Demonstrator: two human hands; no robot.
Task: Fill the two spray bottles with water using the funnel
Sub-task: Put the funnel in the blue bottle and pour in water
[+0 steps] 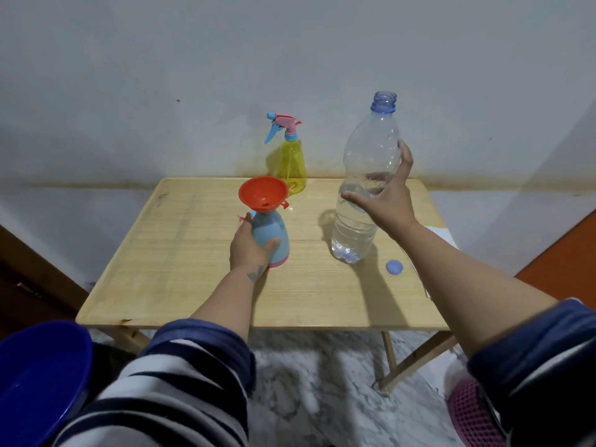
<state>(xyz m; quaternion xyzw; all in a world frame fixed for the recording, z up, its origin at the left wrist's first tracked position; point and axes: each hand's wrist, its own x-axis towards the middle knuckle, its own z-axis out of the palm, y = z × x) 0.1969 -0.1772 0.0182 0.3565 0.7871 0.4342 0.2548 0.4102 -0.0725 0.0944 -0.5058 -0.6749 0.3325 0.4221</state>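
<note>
Blue spray bottle [271, 238], funnel [263, 193] seated: your left hand [250, 248] is gripping it. Right of it, your right hand [385, 200] is wrapping the uncapped water bottle [364, 188]. Judged next: lift, tilt over funnel.

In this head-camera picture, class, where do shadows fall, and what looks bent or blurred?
Head view: the water bottle and right hand cast shadows toward the camera across the table; the wide lens bows the table's far edge and the wall line; the striped sleeve and blue basin look soft.
</note>
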